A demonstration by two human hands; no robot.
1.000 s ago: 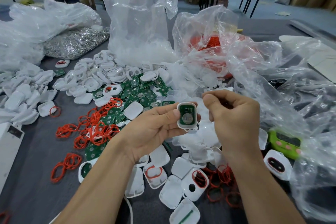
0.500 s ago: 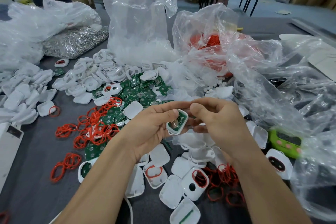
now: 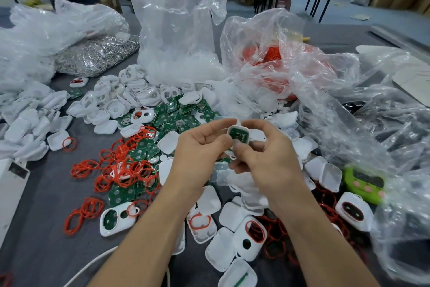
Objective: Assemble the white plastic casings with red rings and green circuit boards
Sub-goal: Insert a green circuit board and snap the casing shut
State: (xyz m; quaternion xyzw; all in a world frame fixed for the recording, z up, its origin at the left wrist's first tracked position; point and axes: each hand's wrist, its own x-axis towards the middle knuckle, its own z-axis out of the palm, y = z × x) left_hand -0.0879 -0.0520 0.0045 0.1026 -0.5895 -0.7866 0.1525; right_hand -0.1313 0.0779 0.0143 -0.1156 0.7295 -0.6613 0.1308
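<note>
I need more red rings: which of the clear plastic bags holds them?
The crumpled bag just right of the tall upright bag: red shows through it. The tall bag holds white pieces; the low bag left of it, silver pieces.

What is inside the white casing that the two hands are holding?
A green circuit board fills the casing. What lies under it cannot be seen: the board covers that.

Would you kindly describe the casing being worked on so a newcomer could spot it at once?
Start at the tall clear bag standing centre-back and come toward the camera to the left hand and right hand. Pinched between them is a white casing with a green circuit board seated in it. It alone is held above the table; the rest lie loose.
</note>
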